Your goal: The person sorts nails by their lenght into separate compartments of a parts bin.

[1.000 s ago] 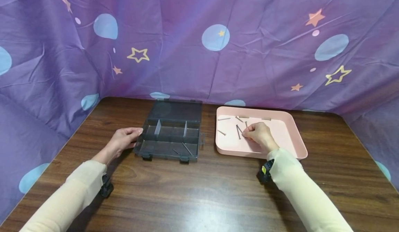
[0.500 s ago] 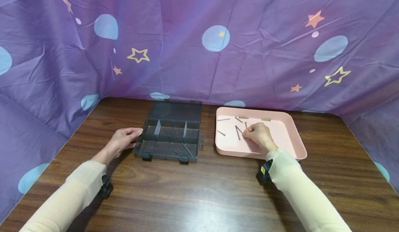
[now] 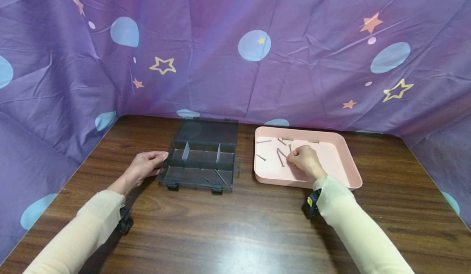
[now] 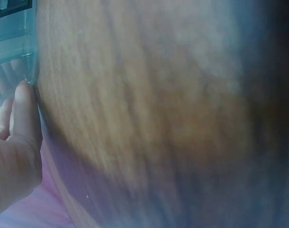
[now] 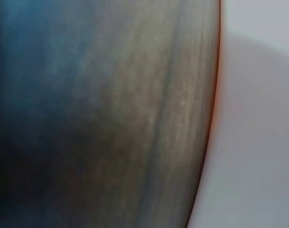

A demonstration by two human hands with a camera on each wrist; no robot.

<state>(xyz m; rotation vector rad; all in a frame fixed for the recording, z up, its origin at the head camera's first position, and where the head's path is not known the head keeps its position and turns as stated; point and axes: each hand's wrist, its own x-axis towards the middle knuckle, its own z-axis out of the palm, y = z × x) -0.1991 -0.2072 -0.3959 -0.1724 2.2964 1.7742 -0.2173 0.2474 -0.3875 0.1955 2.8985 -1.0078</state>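
In the head view, my left hand (image 3: pixel 144 165) is at the left side of a smoky see-through compartment box (image 3: pixel 198 171), thumb and fingertips gripping its edge. The box's lid (image 3: pixel 207 131) is folded back. Two thin screws, a long one (image 3: pixel 221 177) and a short one (image 3: pixel 207 180), lie in its front section. My right hand (image 3: pixel 306 159) reaches into a pink tray (image 3: pixel 336 163), thumb and fingers pinched together low over its floor at the end of a screw (image 3: pixel 284 153). The fingers hide most of what they hold. Another screw (image 3: pixel 281 158) lies right beside it.
More screws lie about the tray, among them one at the left (image 3: pixel 261 158) and one at the back (image 3: pixel 313 142). Two upright dividers split the box's back row. Both stand on a brown wooden table (image 3: pixel 206 229) before a purple curtain (image 3: pixel 206 81).
The screw beside my right fingertips has shifted slightly left and toward me. My right hand stays pinched at nearly the same spot, and my left hand keeps its hold on the box.
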